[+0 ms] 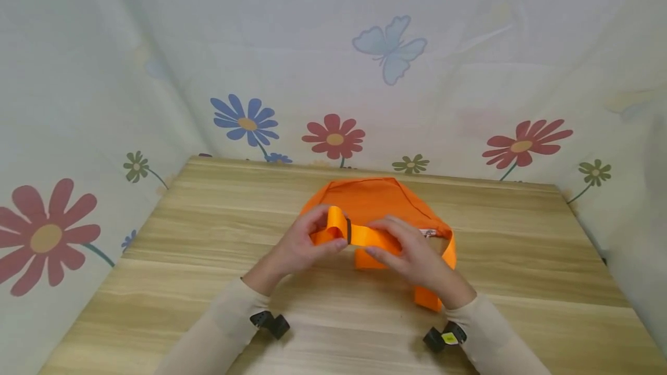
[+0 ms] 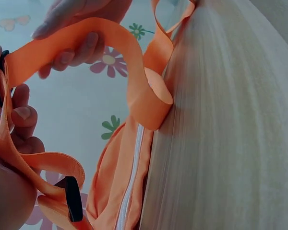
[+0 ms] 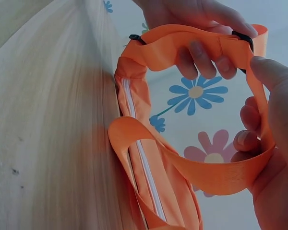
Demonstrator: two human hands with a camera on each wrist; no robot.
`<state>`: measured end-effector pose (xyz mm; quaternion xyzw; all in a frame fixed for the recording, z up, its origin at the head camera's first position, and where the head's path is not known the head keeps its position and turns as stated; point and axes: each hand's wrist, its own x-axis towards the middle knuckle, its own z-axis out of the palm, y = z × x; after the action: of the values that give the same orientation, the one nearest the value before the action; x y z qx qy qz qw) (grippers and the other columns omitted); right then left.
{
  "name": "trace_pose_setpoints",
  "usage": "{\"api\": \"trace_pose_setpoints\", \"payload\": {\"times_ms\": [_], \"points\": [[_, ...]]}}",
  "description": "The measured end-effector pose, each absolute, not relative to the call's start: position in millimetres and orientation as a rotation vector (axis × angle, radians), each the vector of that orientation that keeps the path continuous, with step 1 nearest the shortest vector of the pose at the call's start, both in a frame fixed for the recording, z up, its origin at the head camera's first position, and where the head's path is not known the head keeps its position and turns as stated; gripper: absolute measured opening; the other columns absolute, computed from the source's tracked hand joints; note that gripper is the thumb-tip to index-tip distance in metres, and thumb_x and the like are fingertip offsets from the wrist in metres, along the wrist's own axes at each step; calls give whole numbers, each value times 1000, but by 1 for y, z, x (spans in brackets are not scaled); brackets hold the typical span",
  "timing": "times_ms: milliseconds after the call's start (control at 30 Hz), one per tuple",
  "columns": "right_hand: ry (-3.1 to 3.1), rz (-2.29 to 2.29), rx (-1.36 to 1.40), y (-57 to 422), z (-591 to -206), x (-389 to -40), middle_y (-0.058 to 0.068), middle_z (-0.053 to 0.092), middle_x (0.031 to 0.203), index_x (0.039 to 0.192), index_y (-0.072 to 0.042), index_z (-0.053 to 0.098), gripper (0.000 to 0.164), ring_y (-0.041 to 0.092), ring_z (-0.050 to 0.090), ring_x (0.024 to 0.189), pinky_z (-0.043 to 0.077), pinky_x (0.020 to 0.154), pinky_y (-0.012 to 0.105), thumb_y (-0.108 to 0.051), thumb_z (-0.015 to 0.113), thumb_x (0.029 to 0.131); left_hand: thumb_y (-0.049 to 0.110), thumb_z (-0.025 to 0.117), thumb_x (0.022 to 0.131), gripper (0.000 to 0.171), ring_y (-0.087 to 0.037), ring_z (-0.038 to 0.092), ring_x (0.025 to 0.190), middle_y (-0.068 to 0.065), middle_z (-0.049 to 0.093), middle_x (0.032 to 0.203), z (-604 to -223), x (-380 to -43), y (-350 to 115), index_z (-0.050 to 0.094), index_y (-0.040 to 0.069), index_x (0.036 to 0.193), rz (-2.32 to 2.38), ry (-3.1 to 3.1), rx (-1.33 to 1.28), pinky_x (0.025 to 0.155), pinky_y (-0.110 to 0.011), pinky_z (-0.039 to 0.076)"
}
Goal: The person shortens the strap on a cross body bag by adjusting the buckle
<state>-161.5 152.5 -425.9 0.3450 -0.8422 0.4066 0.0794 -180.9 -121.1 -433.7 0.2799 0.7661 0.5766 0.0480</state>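
Observation:
An orange waist bag (image 1: pixel 370 197) lies on the table, with a white zipper (image 3: pixel 150 178) along its side. Its orange strap (image 1: pixel 376 238) is lifted in front of the bag. My left hand (image 1: pixel 297 247) pinches the strap beside a black slider (image 1: pixel 348 231), where the webbing forms a raised loop (image 1: pixel 335 219). To the right of the slider, my right hand (image 1: pixel 417 254) holds the strap between thumb and fingers. A second black buckle piece (image 2: pixel 74 199) sits lower on the strap in the left wrist view. Slack webbing hangs down to the table near my right wrist.
The wood-grain table (image 1: pixel 208 230) extends around the bag on both sides. Behind it and at the sides hangs a pale curtain (image 1: pixel 292 62) printed with flowers and a butterfly. Each wrist wears a black strapped device (image 1: pixel 271 324).

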Motion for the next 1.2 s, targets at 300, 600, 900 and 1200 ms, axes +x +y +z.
{"api": "trace_pose_setpoints", "payload": {"times_ms": [300,600,900,1200], "points": [[-2529,1221,1057,146,-426,-162,-4,70,119,134,-14,69,37,9,60,97,57,83,25,-22,80,99,16,86,94,59,-24,68,105,-13,69,122,-431,-181,-118,53,6,141,1741,2258,853,94,-28,62],[-2477,1240,1112,141,-427,-163,0,71,120,137,-10,69,49,11,62,100,58,85,25,-19,87,93,20,91,85,73,-24,66,114,-8,68,128,-430,-183,-116,49,11,143,1604,2306,825,103,-28,58],[-2442,1214,1113,141,-432,-164,-1,69,110,132,-10,72,47,10,58,92,53,76,24,-18,90,89,30,96,83,72,-17,64,114,4,67,129,-428,-182,-117,56,19,142,1355,2484,875,106,-39,58],[-2441,1209,1080,146,-435,-166,0,71,106,131,-7,73,47,10,58,88,53,74,25,-16,90,88,34,92,86,43,-10,61,94,7,73,108,-430,-181,-122,72,17,120,1138,2703,1120,86,-25,57]]}}
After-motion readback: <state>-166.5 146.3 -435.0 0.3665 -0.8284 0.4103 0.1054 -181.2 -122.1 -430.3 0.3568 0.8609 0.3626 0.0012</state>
